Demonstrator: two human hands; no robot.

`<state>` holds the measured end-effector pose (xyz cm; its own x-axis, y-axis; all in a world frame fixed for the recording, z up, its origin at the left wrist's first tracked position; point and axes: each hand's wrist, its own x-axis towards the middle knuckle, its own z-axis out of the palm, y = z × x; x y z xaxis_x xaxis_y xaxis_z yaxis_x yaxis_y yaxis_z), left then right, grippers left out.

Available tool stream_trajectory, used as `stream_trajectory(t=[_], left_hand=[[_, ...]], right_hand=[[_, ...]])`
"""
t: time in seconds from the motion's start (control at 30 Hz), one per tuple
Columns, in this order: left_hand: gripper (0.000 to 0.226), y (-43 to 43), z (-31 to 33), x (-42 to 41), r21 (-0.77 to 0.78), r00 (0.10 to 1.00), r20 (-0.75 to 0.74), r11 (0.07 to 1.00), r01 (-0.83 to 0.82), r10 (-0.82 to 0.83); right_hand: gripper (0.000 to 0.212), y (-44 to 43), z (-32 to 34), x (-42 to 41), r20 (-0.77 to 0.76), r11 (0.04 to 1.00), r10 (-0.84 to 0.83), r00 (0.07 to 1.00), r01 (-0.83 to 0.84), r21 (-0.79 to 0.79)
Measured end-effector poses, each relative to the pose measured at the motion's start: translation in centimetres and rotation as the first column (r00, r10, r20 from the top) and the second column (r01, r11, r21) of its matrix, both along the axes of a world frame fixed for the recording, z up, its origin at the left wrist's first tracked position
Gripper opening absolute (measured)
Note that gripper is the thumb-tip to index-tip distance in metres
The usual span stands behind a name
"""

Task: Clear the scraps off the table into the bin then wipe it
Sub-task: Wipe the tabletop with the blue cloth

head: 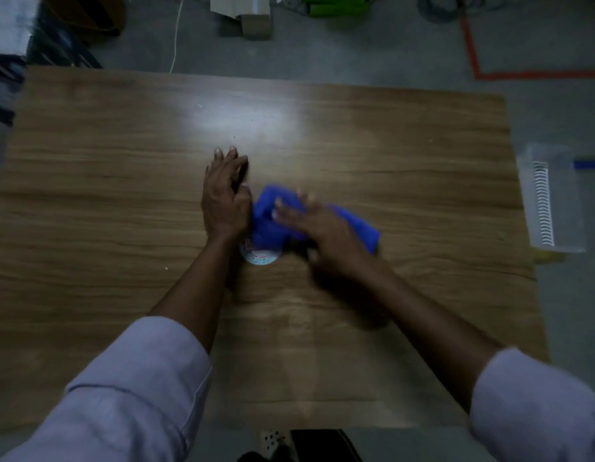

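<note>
A blue cloth [353,225] lies bunched at the middle of the wooden table [122,161]. My right hand [319,228] lies on top of it with fingers spread, blurred by motion. My left hand [224,195] rests flat on the table just left of the cloth, fingers straight. A small round white scrap with a printed pattern [261,256] peeks out from under the cloth's near edge, between my wrists. A tiny white speck [166,268] sits on the table to the left of my left forearm.
A clear plastic bin [553,198] stands on the floor beside the table's right edge. Boxes [246,15], a white cable [176,35] and orange floor tape [523,75] lie beyond the far edge. Dark crates [56,45] sit at the far left.
</note>
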<state>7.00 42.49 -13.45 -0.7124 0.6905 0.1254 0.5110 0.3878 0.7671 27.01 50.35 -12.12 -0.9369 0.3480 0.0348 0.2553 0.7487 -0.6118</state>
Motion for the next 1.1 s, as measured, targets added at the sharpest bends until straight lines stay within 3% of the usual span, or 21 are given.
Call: stream_trajectory(t=[0.07,0.13,0.2,0.3,0.4,0.47,0.57,0.67,0.77,0.8,0.87,0.97,1.03,1.1], left_hand=[[0.055,-0.7,0.5,0.1,0.01,0.999,0.039,1.0,0.027,-0.027],[0.058,-2.0,0.4,0.4,0.026,0.997,0.058,0.999,0.042,-0.044],[0.059,-3.7,0.2,1.5,0.033,0.998,0.038,0.998,0.046,-0.047],[0.054,-6.3,-0.4,4.3,0.045,0.991,-0.079,0.993,0.112,-0.108],[0.049,-9.5,-0.6,7.0,0.09,0.991,-0.116,0.993,0.078,-0.067],[0.053,-11.9,-0.6,8.6,0.102,0.996,-0.093,0.995,0.024,-0.015],[0.054,-15.3,-0.3,10.0,0.087,0.999,-0.047,0.996,-0.021,0.026],[0.05,-17.9,0.6,10.7,0.085,0.998,-0.004,0.995,-0.054,0.055],[0.049,-19.8,1.5,11.4,0.097,0.995,0.046,0.991,-0.095,0.091],[0.049,-20.4,1.5,11.6,0.106,0.996,0.051,0.991,-0.084,0.079],[0.048,-21.3,1.2,12.2,0.127,0.998,0.042,0.991,-0.044,0.039],[0.048,-23.2,-0.1,12.6,0.125,0.999,0.005,0.991,-0.043,0.043],[0.048,-24.6,-0.7,13.1,0.114,0.997,0.017,0.99,-0.078,0.077],[0.051,-25.6,-0.9,13.6,0.116,0.996,0.036,0.99,-0.08,0.077]], right_hand=[[0.056,-3.9,0.9,3.7,0.017,0.976,0.21,0.978,-0.209,-0.057],[0.053,-4.0,2.1,6.5,0.006,0.967,0.255,0.967,-0.255,-0.019],[0.059,-0.6,2.9,6.9,-0.055,0.997,-0.019,0.998,0.022,0.073],[0.057,6.5,2.7,4.3,-0.072,0.843,-0.516,0.853,0.521,0.133],[0.057,7.6,0.0,1.2,0.086,0.773,-0.632,0.77,0.619,0.139],[0.055,4.3,-1.1,-0.5,0.041,0.824,-0.557,0.829,0.546,0.156],[0.059,-3.8,-1.1,-0.4,-0.059,0.944,-0.31,0.949,0.314,0.099],[0.074,-12.6,-0.1,3.1,-0.052,0.994,-0.104,0.993,0.102,-0.028],[0.067,-17.4,1.1,7.8,-0.033,0.986,0.109,0.994,-0.112,-0.121],[0.065,-17.2,1.4,9.2,-0.02,0.987,0.087,0.996,-0.089,-0.134],[0.06,-14.6,1.9,11.2,-0.012,0.985,-0.158,0.987,0.157,-0.071],[0.053,-9.4,1.8,12.1,0.042,0.783,-0.622,0.782,0.621,0.022],[0.049,-9.1,0.9,11.1,0.081,0.754,-0.656,0.75,0.651,0.087],[0.049,-12.0,-0.2,9.6,0.016,0.817,-0.572,0.82,0.567,0.104]])
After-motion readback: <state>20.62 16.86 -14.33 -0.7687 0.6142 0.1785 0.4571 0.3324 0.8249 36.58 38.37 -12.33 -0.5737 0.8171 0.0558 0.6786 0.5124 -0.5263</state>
